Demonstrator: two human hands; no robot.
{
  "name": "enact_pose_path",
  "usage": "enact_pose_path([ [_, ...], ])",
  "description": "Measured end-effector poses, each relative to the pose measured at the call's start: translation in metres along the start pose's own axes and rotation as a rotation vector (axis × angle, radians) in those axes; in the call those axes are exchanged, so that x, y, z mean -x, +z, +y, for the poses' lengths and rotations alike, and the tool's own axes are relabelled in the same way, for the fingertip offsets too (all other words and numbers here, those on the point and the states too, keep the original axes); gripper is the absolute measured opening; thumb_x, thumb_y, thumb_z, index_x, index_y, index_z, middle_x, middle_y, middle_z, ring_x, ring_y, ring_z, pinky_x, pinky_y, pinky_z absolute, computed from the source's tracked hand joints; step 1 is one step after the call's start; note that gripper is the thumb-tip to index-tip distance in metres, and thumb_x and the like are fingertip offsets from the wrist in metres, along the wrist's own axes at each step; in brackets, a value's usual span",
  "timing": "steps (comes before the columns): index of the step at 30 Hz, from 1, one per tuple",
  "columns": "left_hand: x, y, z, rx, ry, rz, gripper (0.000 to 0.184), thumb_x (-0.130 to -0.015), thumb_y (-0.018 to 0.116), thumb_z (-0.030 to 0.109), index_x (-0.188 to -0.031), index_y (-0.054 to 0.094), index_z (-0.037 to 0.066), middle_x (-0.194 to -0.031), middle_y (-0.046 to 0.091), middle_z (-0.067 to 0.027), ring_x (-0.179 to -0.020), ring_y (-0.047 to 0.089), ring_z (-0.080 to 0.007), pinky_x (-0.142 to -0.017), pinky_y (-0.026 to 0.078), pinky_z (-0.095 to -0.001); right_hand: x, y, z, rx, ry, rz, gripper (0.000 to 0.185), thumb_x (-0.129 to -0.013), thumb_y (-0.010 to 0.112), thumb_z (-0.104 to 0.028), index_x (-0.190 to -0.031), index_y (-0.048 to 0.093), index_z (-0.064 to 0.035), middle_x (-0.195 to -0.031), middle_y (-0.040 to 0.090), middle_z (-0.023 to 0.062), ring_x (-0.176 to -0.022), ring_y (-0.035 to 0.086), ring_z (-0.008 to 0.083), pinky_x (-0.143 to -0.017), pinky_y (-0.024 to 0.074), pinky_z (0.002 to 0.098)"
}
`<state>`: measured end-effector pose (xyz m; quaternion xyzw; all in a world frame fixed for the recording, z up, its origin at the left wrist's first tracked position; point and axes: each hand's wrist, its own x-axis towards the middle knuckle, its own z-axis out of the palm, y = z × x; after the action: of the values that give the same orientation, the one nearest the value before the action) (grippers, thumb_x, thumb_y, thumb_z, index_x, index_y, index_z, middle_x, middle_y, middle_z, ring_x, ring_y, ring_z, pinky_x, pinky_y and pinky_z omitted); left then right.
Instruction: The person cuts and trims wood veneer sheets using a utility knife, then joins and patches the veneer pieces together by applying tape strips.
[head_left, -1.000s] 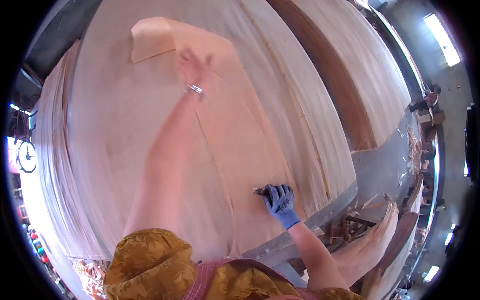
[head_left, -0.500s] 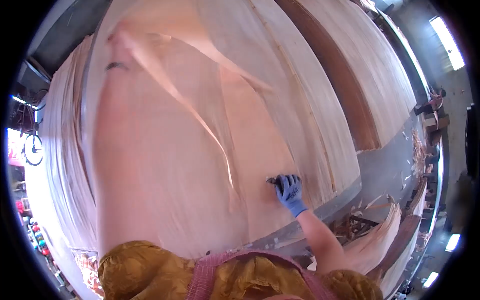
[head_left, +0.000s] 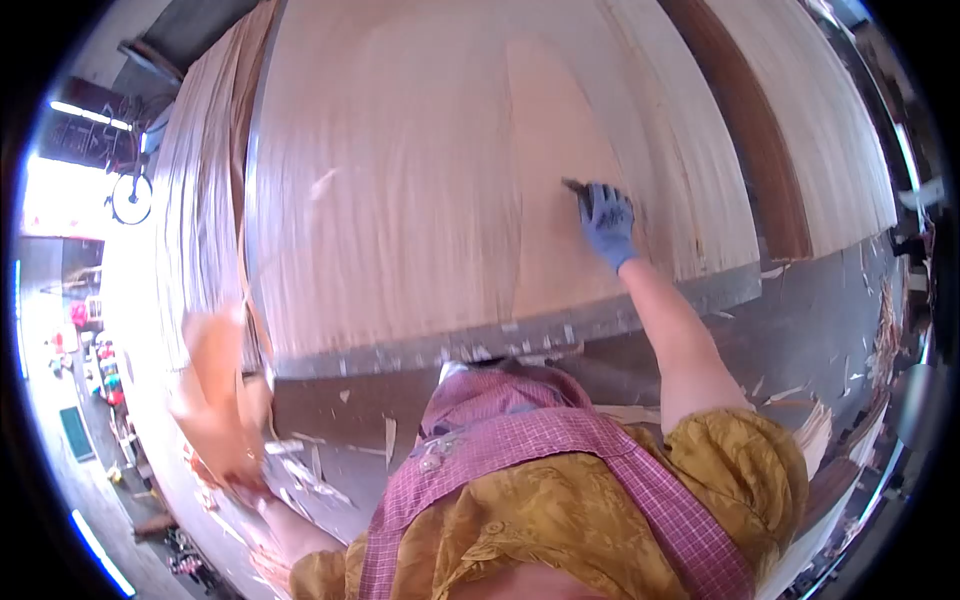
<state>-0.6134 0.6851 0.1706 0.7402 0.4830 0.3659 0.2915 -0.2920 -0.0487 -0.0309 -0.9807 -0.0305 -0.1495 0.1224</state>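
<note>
A wide sheet of pale wood veneer (head_left: 400,180) lies on the work table in front of me, with a smoother, pinkish tapered patch (head_left: 555,170) toward its right. My right hand (head_left: 608,222), in a blue-grey glove, rests on that patch, closed around a small dark tool (head_left: 575,187) whose tip points left; its exact kind is unclear. Down at the lower left, my left hand (head_left: 245,484) is smeared by motion. It grips a torn strip of orange-tinted veneer (head_left: 215,365), which hangs beyond the sheet's left front corner.
A metal-looking table edge (head_left: 450,345) runs along the sheet's front. More veneer stacks stand left (head_left: 195,200) and right (head_left: 840,150), the right one beside a brown strip (head_left: 745,120). Veneer scraps (head_left: 310,475) litter the floor. A bicycle (head_left: 132,198) stands at far left.
My left hand has swung from the far upper left of the sheet down to the lower left, carrying the veneer strip off the sheet. The view has shifted; my right hand still holds the tool.
</note>
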Motion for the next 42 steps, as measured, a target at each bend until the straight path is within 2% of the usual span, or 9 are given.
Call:
enact_pose_path([
  [10, 0.238, -0.268, -0.21, -0.777, -0.449, 0.303, 0.029, -0.082, 0.072, 0.029, -0.095, 0.07, 0.004, -0.085, 0.069, -0.0156, -0.081, 0.066, -0.03, -0.078, 0.052, -0.0424, 0.003, -0.005, -0.008, -0.335, 0.141, 0.183, 0.026, -0.094, 0.052, -0.031, -0.099, 0.058, -0.0062, -0.091, 0.065, 0.0223, -0.085, 0.063, 0.0398, -0.07, 0.0479, 0.0509],
  [17, 0.238, -0.215, -0.271, -0.764, -0.575, 0.097, 0.027, -0.082, 0.072, 0.027, -0.095, 0.071, 0.003, -0.083, 0.07, -0.0191, -0.081, 0.068, -0.0346, -0.08, 0.053, -0.0458, 0.129, -0.045, -0.04, -0.639, 0.319, -0.111, 0.029, -0.096, 0.056, -0.027, -0.106, 0.061, -0.0003, -0.097, 0.067, 0.0154, -0.087, 0.065, 0.028, -0.074, 0.0494, 0.0388],
  [21, 0.239, -0.143, -0.334, -0.8, -0.893, -0.077, 0.058, -0.072, 0.077, 0.038, -0.111, 0.064, -0.001, -0.11, 0.066, -0.0238, -0.103, 0.065, -0.0362, -0.09, 0.05, -0.0442, 0.18, -0.057, -0.029, -0.619, 0.306, -0.287, 0.037, -0.095, 0.058, -0.027, -0.116, 0.058, 0.003, -0.105, 0.067, 0.0139, -0.094, 0.062, 0.0206, -0.085, 0.049, 0.0323],
  [27, 0.225, 0.05, -0.187, -0.317, -0.215, -0.475, 0.037, -0.084, 0.07, 0.022, -0.11, 0.061, -0.003, -0.101, 0.069, -0.0153, -0.092, 0.066, -0.0258, -0.082, 0.053, -0.0371, 0.202, -0.074, -0.027, -0.949, 0.211, -0.25, 0.025, -0.096, 0.059, -0.019, -0.114, 0.062, -0.0007, -0.105, 0.067, 0.004, -0.097, 0.06, 0.0132, -0.088, 0.048, 0.0295],
  [30, 0.29, 0.148, 0.015, 0.457, 0.108, -0.669, 0.017, -0.092, 0.058, 0.002, -0.108, 0.062, -0.002, -0.088, 0.063, -0.0002, -0.083, 0.06, -0.0097, -0.072, 0.05, -0.023, 0.2, -0.101, -0.017, -1.068, 0.311, -0.35, 0.025, -0.096, 0.057, -0.021, -0.112, 0.063, -0.0024, -0.098, 0.068, 0.0056, -0.089, 0.061, 0.0138, -0.082, 0.0498, 0.0298],
  [33, 0.396, 0.183, 0.242, 0.874, 0.295, -1.124, 0.023, -0.091, 0.06, 0.0, -0.113, 0.063, 0.001, -0.102, 0.067, -0.0043, -0.09, 0.064, -0.0123, -0.081, 0.055, -0.0284, 0.194, -0.122, 0.03, -1.273, 0.417, -0.501, 0.024, -0.096, 0.057, -0.02, -0.112, 0.063, -0.004, -0.092, 0.069, 0.0066, -0.081, 0.064, 0.0166, -0.077, 0.0509, 0.0297],
  [35, 0.471, 0.118, 0.409, 0.511, 0.965, -1.078, 0.037, -0.09, 0.063, 0.003, -0.126, 0.057, 0.004, -0.105, 0.067, -0.0066, -0.087, 0.066, -0.0113, -0.075, 0.053, -0.0262, 0.196, -0.141, 0.062, -1.176, 0.298, -0.502, 0.026, -0.097, 0.055, -0.021, -0.114, 0.063, -0.0051, -0.092, 0.07, 0.0055, -0.08, 0.064, 0.0147, -0.075, 0.0509, 0.0283],
  [37, 0.529, 0.084, 0.521, 0.882, 1.097, -1.033, 0.054, -0.087, 0.067, 0.005, -0.137, 0.048, 0.011, -0.105, 0.067, -0.0089, -0.072, 0.064, -0.0093, -0.066, 0.052, -0.0246, 0.203, -0.114, 0.109, -0.98, 0.079, -0.219, 0.027, -0.098, 0.055, -0.025, -0.114, 0.064, -0.0051, -0.082, 0.068, 0.0029, -0.068, 0.059, 0.0117, -0.064, 0.0493, 0.0283],
  [42, 0.596, 0.04, 0.739, 1.284, 0.854, -0.895, 0.041, -0.092, 0.06, 0.011, -0.128, 0.048, -0.004, -0.084, 0.067, -0.0081, -0.066, 0.062, -0.0107, -0.056, 0.048, -0.0234, 0.174, -0.216, 0.168, -1.249, 0.486, -0.32, 0.034, -0.093, 0.062, -0.038, -0.087, 0.069, -0.0058, -0.062, 0.057, -0.0015, -0.056, 0.051, 0.0068, -0.049, 0.04, 0.0254],
])
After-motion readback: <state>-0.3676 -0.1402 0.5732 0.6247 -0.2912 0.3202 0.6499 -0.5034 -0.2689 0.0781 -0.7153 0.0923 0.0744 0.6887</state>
